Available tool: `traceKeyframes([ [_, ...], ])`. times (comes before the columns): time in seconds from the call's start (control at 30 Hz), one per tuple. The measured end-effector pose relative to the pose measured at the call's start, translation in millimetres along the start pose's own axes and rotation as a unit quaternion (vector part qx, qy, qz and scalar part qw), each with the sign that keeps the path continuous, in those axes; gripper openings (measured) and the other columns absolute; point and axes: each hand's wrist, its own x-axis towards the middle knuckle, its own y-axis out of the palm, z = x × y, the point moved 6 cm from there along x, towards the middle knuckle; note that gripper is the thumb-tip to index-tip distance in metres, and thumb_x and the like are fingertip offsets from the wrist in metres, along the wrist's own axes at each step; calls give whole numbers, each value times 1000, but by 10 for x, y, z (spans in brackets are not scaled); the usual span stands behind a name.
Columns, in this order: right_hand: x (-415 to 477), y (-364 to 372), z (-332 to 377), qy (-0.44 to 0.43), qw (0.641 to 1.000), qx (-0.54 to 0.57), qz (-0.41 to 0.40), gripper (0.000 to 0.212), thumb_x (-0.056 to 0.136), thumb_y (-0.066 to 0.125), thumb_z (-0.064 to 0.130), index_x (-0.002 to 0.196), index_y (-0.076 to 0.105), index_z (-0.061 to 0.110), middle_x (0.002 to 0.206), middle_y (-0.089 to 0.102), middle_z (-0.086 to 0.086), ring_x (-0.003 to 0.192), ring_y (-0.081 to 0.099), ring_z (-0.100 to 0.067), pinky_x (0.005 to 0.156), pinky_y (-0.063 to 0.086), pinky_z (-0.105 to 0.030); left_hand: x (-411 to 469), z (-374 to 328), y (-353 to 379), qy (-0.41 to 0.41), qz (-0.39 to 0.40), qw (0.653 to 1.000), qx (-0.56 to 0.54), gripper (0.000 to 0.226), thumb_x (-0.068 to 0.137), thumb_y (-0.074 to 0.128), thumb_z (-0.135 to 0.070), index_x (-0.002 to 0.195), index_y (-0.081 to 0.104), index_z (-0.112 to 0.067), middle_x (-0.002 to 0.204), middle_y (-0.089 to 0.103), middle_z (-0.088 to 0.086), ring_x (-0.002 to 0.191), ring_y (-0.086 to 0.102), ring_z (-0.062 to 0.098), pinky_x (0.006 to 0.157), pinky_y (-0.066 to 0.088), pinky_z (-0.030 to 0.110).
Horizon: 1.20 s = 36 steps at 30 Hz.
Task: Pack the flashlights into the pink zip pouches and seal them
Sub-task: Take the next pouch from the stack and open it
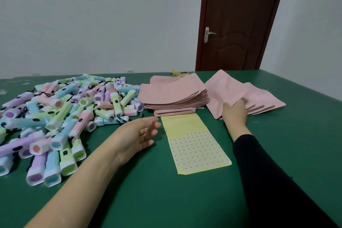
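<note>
A big heap of pastel flashlights (61, 116) in pink, blue, green and purple covers the left of the green table (166, 200). A thick stack of flat pink zip pouches (172, 96) lies behind the middle. To its right several more pink pouches (259, 96) lie fanned out. My right hand (234, 112) pinches the near edge of the top fanned pouch (222, 92), thumb on top and fingers beneath it. My left hand (140, 135) hovers just right of the flashlight heap, fingers straight and holding nothing.
A yellow sheet of small white stickers (194, 144) lies in front of the pouch stack, between my hands. Something yellow (180, 73) peeks out behind the stack. A brown door (238, 20) stands shut behind the table's far right.
</note>
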Motion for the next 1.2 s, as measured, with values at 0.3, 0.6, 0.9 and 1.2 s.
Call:
traceKeyframes([
  [0.3,-49,-75,9,-22,998,-38,-51,25,98,49,16,116,49,-1,116,63,-19,104,59,-37,74,36,-29,3,20,-3,2,9,1000,-14,21,98,55,-22,113,67,-16,92,73,-5,73,63,7,69,51,24],
  [0.6,-50,-101,-1,4,998,-31,-46,43,96,49,7,136,36,-1,131,54,-23,116,54,-40,88,44,-37,2,20,-29,-8,3,1000,-27,21,100,53,-19,115,66,-14,89,73,-4,76,62,8,72,51,26],
  [0.9,-142,-221,154,-33,976,-189,-98,81,85,59,6,153,16,16,155,17,-16,137,24,-37,108,29,-47,26,35,46,-8,21,1000,-10,21,100,52,-21,114,67,-16,92,72,-4,76,62,8,69,51,25],
  [1.2,-284,508,50,-159,866,-443,166,40,103,29,29,138,49,25,148,36,1,149,-2,-28,104,-5,-76,37,41,-20,-24,24,999,-34,19,98,55,-22,111,68,-17,91,73,-4,75,63,8,72,52,27],
])
